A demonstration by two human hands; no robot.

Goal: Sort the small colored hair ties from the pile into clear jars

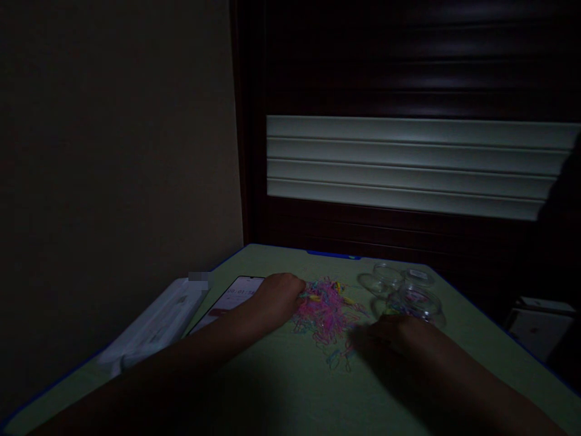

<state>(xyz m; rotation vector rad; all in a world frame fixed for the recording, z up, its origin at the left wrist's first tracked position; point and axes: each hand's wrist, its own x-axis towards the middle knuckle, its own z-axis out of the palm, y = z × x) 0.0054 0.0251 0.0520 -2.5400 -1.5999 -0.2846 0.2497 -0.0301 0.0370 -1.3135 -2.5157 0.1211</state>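
A loose pile of small, thin rubber bands (pixel 329 318), mostly pink with some yellow and teal, lies on the table. My left hand (pixel 284 293) is at the pile's left edge, its fingers curled and pressed together. Their tips are partly hidden, so what they pinch is unclear. To the right of the pile is my right hand (pixel 397 332), low over the table and in front of a clear round jar (pixel 420 300). Its fingers are dark and blurred. Some coloured bits show in or behind that jar.
More clear round containers (pixel 387 275) stand at the back right. A phone (pixel 238 290) showing a running timer lies beyond my left forearm, beside a long whitish package (pixel 154 318). The green tabletop (pixel 290 387) ends near a wall and dark panelling. A white box (pixel 540 330) is off to the right.
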